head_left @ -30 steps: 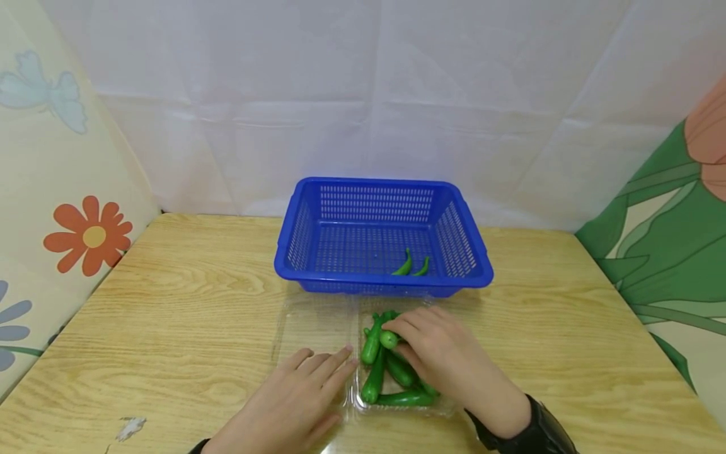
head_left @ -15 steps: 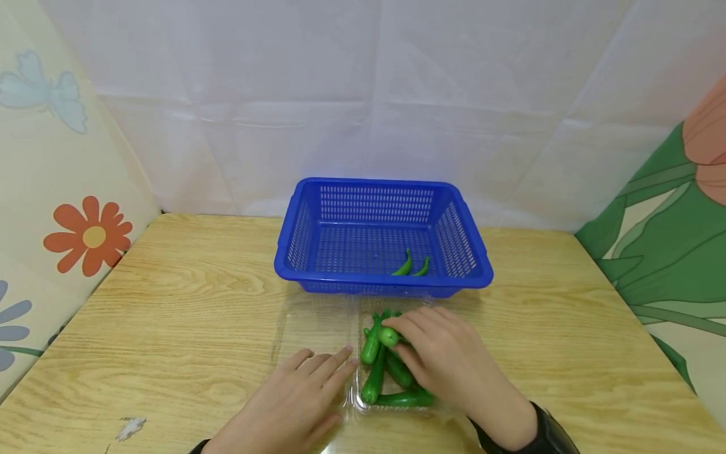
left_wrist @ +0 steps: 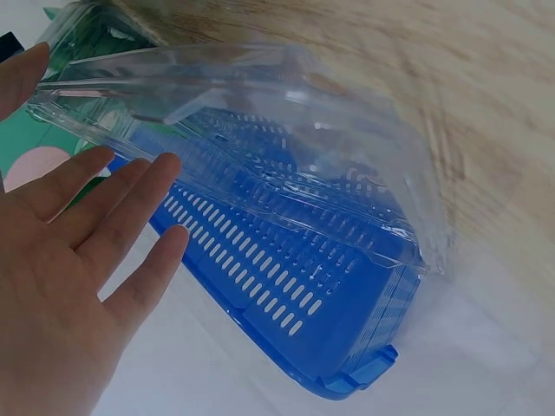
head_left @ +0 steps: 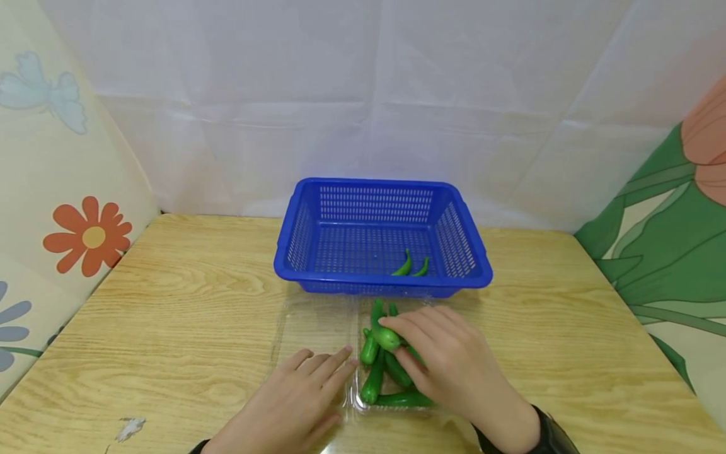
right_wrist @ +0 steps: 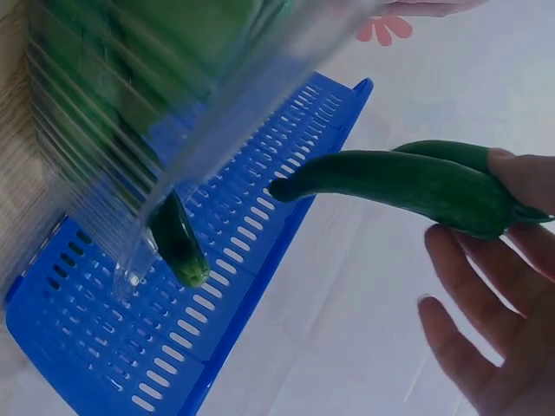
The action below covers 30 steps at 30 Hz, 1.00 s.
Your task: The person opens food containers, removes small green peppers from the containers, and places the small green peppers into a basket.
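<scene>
My right hand (head_left: 454, 359) pinches a green cucumber (head_left: 389, 339) above the clear plastic clamshell box (head_left: 320, 321). In the right wrist view, thumb and fingers grip the held cucumber (right_wrist: 399, 186) by its thicker end, and a second green one shows just behind it. Several more cucumbers (head_left: 372, 381) lie in the right half of the box, partly covered by the hand. My left hand (head_left: 289, 397) rests with its fingers extended at the box's middle fold. The left wrist view shows the same left hand (left_wrist: 78, 251) gripping nothing, beside the clear lid (left_wrist: 260, 95).
Behind the box stands a blue slotted basket (head_left: 380, 277), with two small curved green vegetables (head_left: 404, 265) near its front right. All of it sits on a wood-grain table (head_left: 204, 302). White cloth (head_left: 227, 94) hangs behind, and flower-printed panels (head_left: 51, 170) flank the table.
The right hand has shifted slightly, and the cucumber in it has turned so that more of its length shows. The left hand and the basket have stayed in place.
</scene>
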{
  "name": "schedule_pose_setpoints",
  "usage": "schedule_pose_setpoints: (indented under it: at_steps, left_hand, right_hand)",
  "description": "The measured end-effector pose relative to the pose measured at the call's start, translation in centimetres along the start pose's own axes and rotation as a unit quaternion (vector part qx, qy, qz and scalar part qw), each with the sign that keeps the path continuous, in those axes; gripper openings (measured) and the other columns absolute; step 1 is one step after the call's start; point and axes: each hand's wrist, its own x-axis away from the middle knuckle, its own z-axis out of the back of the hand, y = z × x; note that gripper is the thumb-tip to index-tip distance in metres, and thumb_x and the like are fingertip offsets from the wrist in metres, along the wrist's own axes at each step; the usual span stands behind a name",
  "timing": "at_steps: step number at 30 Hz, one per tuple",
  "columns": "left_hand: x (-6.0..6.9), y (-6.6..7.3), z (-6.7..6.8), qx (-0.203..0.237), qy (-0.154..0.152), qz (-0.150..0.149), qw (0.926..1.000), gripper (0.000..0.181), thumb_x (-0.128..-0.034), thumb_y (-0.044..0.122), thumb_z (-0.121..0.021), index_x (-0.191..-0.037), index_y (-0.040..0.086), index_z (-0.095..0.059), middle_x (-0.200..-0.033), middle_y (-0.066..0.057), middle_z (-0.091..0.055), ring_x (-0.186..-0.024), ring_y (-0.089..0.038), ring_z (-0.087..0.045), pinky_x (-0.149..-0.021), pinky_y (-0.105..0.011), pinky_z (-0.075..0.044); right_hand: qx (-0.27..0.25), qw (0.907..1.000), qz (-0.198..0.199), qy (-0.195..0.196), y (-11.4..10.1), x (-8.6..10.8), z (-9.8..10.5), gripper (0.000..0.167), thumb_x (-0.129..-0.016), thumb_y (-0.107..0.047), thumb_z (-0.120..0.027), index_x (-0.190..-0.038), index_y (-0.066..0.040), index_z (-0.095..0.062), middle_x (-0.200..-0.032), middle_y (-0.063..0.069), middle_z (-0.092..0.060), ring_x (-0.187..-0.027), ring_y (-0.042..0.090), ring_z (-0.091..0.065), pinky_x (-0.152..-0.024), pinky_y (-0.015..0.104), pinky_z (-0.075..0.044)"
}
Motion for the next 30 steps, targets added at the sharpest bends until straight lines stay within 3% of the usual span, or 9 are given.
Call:
schedule_pose_setpoints:
  at_steps: [3, 8, 17, 30]
  left_hand:
    - [0.0, 0.0, 0.0, 0.002, -0.001, 0.001, 1.0, 0.067, -0.0806, 0.044, -0.072, -0.135, 0.008, -0.057, -0.136, -0.007, -0.059, -0.117, -0.02, -0.059, -0.092, -0.037, -0.047]
    - [0.0, 0.0, 0.1, 0.003, 0.001, 0.001, 1.0, 0.067, -0.0809, 0.043, -0.072, -0.135, 0.008, -0.057, -0.136, -0.008, -0.059, -0.117, -0.021, -0.059, -0.092, -0.037, -0.047]
    - [0.0, 0.0, 0.1, 0.005, 0.011, -0.001, 0.9999, 0.067, -0.0803, 0.042, -0.071, -0.135, 0.007, -0.057, -0.136, -0.007, -0.059, -0.118, -0.02, -0.058, -0.093, -0.037, -0.047]
    - [0.1, 0.0, -0.2, 0.001, 0.009, -0.003, 1.0, 0.067, -0.0812, 0.043, -0.071, -0.136, 0.007, -0.057, -0.136, -0.008, -0.059, -0.117, -0.021, -0.059, -0.093, -0.038, -0.047]
  right_hand:
    - [-0.003, 0.9993, 0.015, 0.034, -0.1, -0.3, 0.1, 0.035, -0.103, -0.024, -0.044, -0.109, -0.003, -0.071, -0.096, 0.005, -0.072, -0.082, 0.021, -0.067, -0.075, 0.038, -0.054]
    - [-0.005, 0.9958, 0.04, 0.083, -0.1, -0.7, 0.5, 0.031, -0.101, -0.02, -0.048, -0.107, 0.0, -0.071, -0.092, 0.008, -0.071, -0.079, 0.023, -0.066, -0.073, 0.038, -0.053]
    - [0.027, 0.9907, 0.053, 0.123, 0.5, -0.9, 0.8, 0.029, -0.098, -0.017, -0.049, -0.101, 0.001, -0.072, -0.089, 0.01, -0.072, -0.076, 0.027, -0.066, -0.069, 0.04, -0.054]
    - [0.06, 0.9888, -0.001, 0.137, 2.6, -0.4, 1.7, 0.032, -0.101, -0.023, -0.051, -0.099, 0.001, -0.073, -0.09, 0.011, -0.072, -0.079, 0.03, -0.066, -0.072, 0.04, -0.053]
